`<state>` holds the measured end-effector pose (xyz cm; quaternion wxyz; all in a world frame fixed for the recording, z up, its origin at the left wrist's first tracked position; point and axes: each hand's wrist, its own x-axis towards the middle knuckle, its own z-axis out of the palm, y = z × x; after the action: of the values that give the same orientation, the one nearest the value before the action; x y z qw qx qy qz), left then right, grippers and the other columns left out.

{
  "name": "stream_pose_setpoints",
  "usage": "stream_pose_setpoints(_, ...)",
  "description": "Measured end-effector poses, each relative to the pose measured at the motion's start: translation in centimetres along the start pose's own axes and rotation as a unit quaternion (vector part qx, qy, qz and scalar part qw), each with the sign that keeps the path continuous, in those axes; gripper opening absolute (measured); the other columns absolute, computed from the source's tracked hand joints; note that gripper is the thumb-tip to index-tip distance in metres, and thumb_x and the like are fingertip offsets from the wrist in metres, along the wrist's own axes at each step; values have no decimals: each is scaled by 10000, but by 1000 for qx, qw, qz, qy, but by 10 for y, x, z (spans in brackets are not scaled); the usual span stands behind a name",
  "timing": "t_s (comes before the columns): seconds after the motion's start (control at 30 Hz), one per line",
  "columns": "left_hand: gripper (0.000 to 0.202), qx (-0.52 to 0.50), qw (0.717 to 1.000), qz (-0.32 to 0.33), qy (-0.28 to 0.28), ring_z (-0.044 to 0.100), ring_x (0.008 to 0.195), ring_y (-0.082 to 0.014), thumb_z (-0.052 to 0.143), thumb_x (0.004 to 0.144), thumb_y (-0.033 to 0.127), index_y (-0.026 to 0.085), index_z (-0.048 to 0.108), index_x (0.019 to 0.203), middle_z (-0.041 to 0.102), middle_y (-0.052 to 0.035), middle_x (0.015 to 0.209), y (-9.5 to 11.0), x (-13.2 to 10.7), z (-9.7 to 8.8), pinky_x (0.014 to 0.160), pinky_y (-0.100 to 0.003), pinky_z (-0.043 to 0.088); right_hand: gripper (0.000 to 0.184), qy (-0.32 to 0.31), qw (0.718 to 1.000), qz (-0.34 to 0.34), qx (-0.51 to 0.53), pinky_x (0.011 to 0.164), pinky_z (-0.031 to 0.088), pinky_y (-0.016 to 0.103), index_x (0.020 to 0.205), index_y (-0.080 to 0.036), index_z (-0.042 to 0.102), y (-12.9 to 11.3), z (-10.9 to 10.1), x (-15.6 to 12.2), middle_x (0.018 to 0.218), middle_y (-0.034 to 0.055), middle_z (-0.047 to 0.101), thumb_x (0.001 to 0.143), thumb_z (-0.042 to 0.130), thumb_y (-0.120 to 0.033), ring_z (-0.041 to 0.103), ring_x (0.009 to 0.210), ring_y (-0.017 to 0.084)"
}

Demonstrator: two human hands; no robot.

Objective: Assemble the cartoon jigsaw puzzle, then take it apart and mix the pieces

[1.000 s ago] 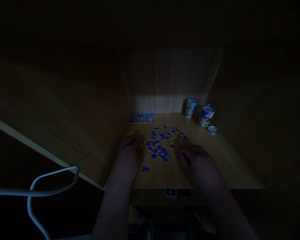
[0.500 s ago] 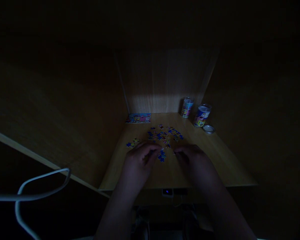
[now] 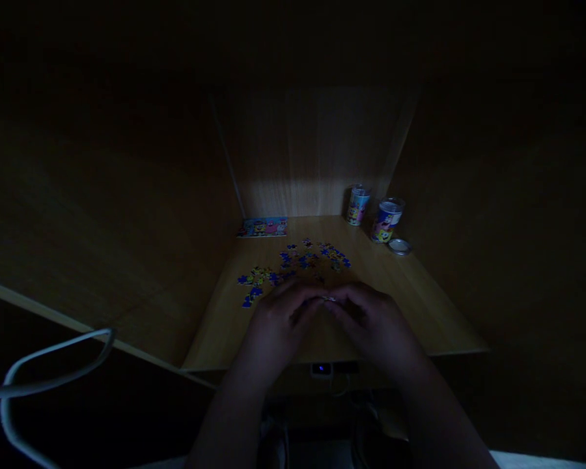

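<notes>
The scene is very dark. My left hand (image 3: pixel 278 322) and my right hand (image 3: pixel 371 322) meet above the near part of a wooden desk (image 3: pixel 420 306), fingertips pinched together on a small pale puzzle piece (image 3: pixel 328 299). Several loose blue and yellow puzzle pieces (image 3: pixel 293 264) lie scattered on the desk just beyond my hands. A small group of blue pieces (image 3: pixel 250 286) lies to the left of my left hand.
A cartoon picture card (image 3: pixel 264 227) lies at the back left of the desk. Two printed tubes (image 3: pixel 359 204) (image 3: pixel 385 220) stand at the back right, with a round lid (image 3: pixel 399 246) beside them. Wooden walls enclose the desk. A white cable loop (image 3: pixel 53 365) hangs lower left.
My hands have come together from apart, meeting at the fingertips over the desk's near middle. The left hand left the pile's left side, where blue pieces now show.
</notes>
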<state>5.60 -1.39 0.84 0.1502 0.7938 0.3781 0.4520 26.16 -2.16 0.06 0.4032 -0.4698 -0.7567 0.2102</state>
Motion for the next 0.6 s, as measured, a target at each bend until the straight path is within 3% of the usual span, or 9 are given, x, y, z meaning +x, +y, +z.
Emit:
stream_pose_setpoints(0.1, 177, 21, 1000, -1, -6, 732, 1010, -187, 714, 1002, 122, 249, 732, 1124, 776, -21, 1088, 0, 0, 1, 916, -333, 593, 146, 44, 999, 9, -9, 873, 573, 351, 993, -267, 767, 2, -2, 2, 1003, 42, 786, 1030, 636, -319, 740, 958, 217)
stream_pose_setpoints(0.23, 114, 91, 994, -4, -67, 705, 1004, -231, 674, 1011, 122, 226, 719, 997, 756, -45, 1022, -1, 2, 4, 946, -413, 585, 201, 112, 989, 90, -27, 828, 578, 370, 951, -247, 756, 7, -5, 3, 1005, 75, 797, 1026, 621, -374, 755, 920, 245)
stream_pose_setpoints(0.4, 149, 208, 972, -39, -99, 697, 953, -268, 673, 1000, 159, 215, 700, 864, 732, -68, 957, -3, 3, 7, 954, -487, 586, 239, 147, 977, 155, -23, 883, 591, 404, 1147, -239, 740, 12, -5, 2, 1135, 90, 814, 1020, 609, -393, 779, 997, 271)
stream_pose_setpoints(0.5, 133, 227, 970, -39, -82, 705, 1025, -281, 625, 1030, 162, 205, 738, 974, 761, -86, 1062, -3, 2, 8, 1023, -523, 569, 264, 145, 978, 149, -23, 920, 589, 407, 1207, -249, 733, 13, -3, 1, 1203, 93, 806, 1021, 597, -377, 777, 1044, 268)
stream_pose_setpoints(0.6, 222, 201, 974, 10, -100, 677, 1234, -282, 619, 1038, 153, 230, 747, 1201, 752, -75, 1311, 0, 1, 10, 1170, -550, 489, 214, 119, 981, 150, -27, 852, 591, 385, 1132, -258, 735, 13, -2, 2, 1104, 75, 826, 1015, 600, -377, 789, 965, 261)
